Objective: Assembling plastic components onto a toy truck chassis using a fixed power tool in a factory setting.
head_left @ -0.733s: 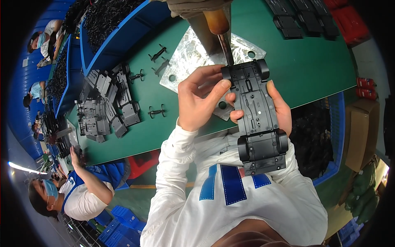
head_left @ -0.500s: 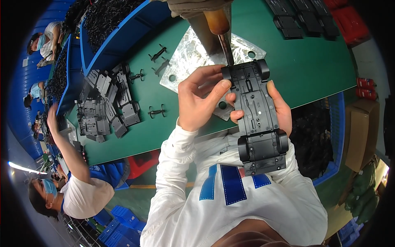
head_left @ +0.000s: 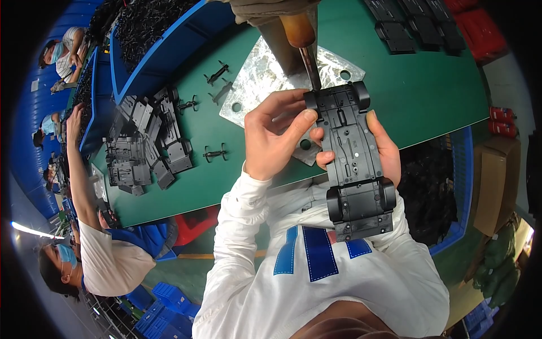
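Observation:
A black plastic toy car chassis, long and with curved wheel arches, is tilted up in front of my chest. My right hand is closed round its right edge, and fingertips show along its left edge. With thumb and fingers pinched together, my left hand grips the far left corner. Just at that corner ends the metal shaft of a tool with an amber collar, coming down from above. Whatever lies between shaft tip and chassis is too small to make out. Under the tool lies a shiny metal plate with round holes.
Several black chassis parts lie piled on the green table at left, near small black axle-like parts. More chassis stand in a row far right. Blue bins hold black parts. A co-worker sits at left.
My hands, the chassis and the tool hold still. At left, the co-worker's raised arm has reached farther away, toward the blue bin.

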`<act>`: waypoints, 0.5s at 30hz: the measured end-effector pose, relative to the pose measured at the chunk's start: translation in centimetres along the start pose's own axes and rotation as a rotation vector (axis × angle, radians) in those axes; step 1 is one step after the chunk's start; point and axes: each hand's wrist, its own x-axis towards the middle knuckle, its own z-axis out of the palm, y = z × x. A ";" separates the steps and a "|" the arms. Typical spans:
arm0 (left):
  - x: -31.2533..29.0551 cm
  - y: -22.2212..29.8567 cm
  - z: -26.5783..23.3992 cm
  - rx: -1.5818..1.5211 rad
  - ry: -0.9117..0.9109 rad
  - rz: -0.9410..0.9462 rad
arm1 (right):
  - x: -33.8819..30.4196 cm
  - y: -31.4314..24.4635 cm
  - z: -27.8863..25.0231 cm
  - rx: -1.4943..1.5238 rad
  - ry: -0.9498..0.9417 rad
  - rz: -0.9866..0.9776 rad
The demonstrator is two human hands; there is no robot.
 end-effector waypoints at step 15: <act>-0.6 -1.1 -0.7 0.013 0.054 -0.076 | 0.7 0.2 -2.3 0.179 -0.051 0.130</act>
